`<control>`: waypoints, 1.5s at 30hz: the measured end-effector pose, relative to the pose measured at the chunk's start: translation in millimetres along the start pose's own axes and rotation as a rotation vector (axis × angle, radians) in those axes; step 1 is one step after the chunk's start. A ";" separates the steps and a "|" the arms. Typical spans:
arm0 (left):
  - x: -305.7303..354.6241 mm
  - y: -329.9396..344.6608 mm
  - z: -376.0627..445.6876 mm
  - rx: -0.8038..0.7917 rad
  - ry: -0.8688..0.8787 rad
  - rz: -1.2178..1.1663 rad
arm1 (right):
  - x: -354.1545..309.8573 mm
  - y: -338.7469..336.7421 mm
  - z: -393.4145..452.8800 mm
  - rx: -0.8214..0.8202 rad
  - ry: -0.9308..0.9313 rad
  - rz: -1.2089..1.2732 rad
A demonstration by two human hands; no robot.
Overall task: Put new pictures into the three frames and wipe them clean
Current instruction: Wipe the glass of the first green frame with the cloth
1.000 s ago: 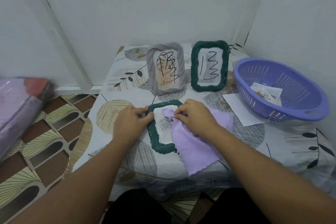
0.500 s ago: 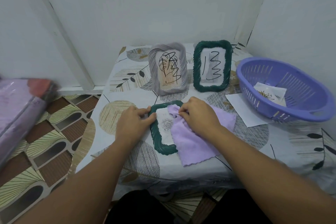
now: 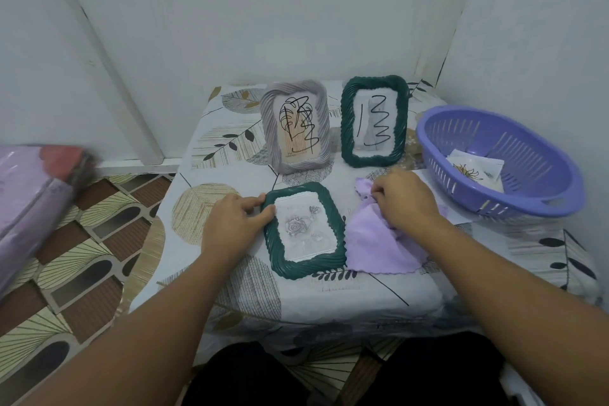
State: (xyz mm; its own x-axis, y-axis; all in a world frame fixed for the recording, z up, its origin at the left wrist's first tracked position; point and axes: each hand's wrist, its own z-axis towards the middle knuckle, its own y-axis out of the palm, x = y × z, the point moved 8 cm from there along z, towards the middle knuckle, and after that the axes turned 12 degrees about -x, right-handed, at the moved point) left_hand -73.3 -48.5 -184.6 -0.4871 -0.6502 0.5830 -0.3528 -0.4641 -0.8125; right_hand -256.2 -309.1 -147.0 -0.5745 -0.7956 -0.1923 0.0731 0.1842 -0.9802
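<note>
With the left hand (image 3: pixel 232 224) gripping the edge of the flat-lying green frame (image 3: pixel 304 230) on the table (image 3: pixel 296 293), the right hand (image 3: pixel 403 199) pinching the lilac cloth (image 3: pixel 375 247) beside it should bunch it firmly and wipe the glass evenly.

Part of the purple cloth (image 3: pixel 375 247) is being covered by the right hand (image 3: pixel 403 199), so the pinched fold underneath can't be made out. The left rim of the flat green frame (image 3: pixel 304 265) is being hidden under the left hand's (image 3: pixel 230 224) thumb & fingers. A blurred pink/purple bundle (image 3: pixel 29 194) is being cut off by the left edge; what it is can't be told. A white sheet (image 3: pixel 428 173) is being hidden mostly behind the purple basket (image 3: pixel 540 204). The card in the basket (image 3: pixel 474 169) is being shown too small for its print to be read. The counter's (image 3: pixel 329 300) right side is being cropped.
</note>
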 end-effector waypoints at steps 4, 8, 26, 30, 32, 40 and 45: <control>4.3 -2.4 -2.5 -0.002 0.002 0.012 | -23.5 -8.1 -7.0 0.009 -0.031 -0.105; 9.5 -3.8 -0.1 -0.073 -0.011 0.051 | -61.5 -8.2 -16.0 -0.010 -0.209 0.163; 29.5 9.5 -29.2 -0.268 -0.343 -0.461 | -68.8 34.9 -18.7 -0.369 0.103 0.577; 29.4 11.3 -31.3 -0.252 -0.395 -0.779 | -74.7 33.4 -24.5 -0.395 0.137 0.782; 35.7 8.9 -32.1 -0.241 -0.384 -0.908 | -79.8 28.9 -29.1 -0.389 0.129 0.901; 44.4 -19.6 -28.0 -0.253 -0.253 -1.141 | -101.3 22.2 -25.7 -0.395 0.171 1.341; 34.5 -32.4 -28.7 -0.304 -0.227 -1.191 | -113.8 32.0 -20.7 -0.498 0.235 1.442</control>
State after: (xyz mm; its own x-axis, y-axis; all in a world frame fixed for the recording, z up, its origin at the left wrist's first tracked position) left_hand -101.6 -38.7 -138.0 0.3993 -0.0246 0.9165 -0.6643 -0.6967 0.2707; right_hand -205.3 -200.7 -155.4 -0.3722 0.3176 -0.8721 0.4175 0.8965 0.1483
